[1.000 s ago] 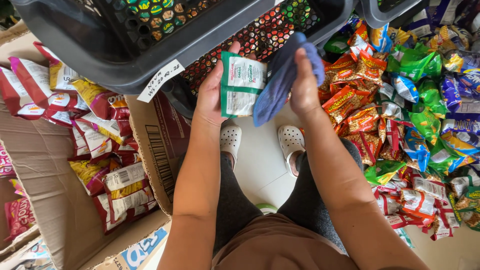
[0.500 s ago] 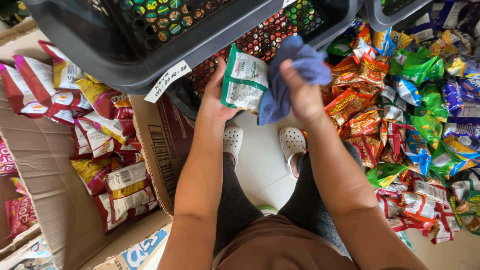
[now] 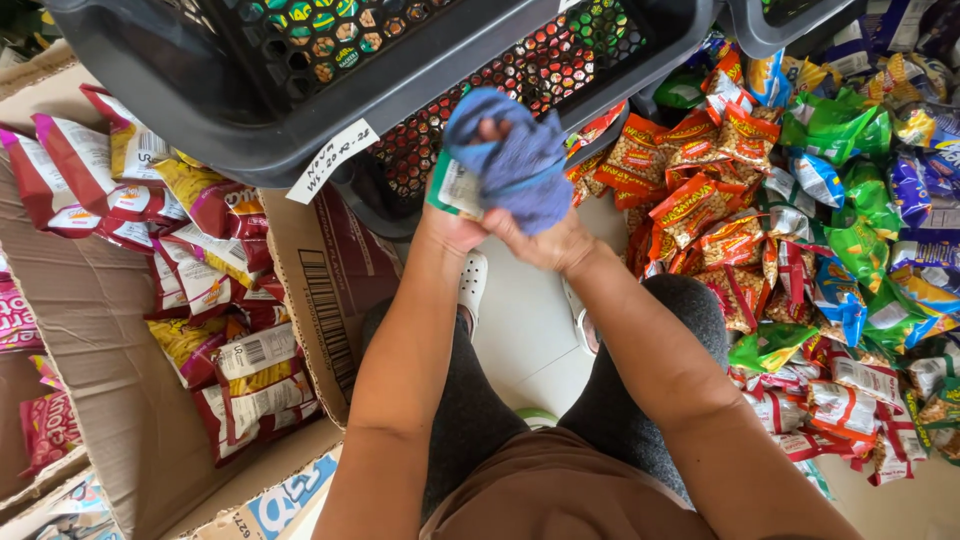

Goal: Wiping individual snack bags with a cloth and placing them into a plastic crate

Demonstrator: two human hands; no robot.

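My left hand (image 3: pixel 450 232) holds a small green and white snack packet (image 3: pixel 455 188) in front of me, above my knees. My right hand (image 3: pixel 545 240) grips a blue cloth (image 3: pixel 510 160) and presses it over the packet, covering most of it. Both hands meet just below the edge of a dark plastic crate (image 3: pixel 300 110). Only the packet's left edge shows past the cloth.
A cardboard box (image 3: pixel 110 400) on the left holds several red and yellow snack bags (image 3: pixel 240 380). A pile of orange, green and blue snack packets (image 3: pixel 800 230) covers the floor on the right. White clogs (image 3: pixel 472 285) show between my knees on pale tiles.
The right hand has brought the blue cloth from beside the packet onto it, now covering most of its face. Both hands have drawn closer together.
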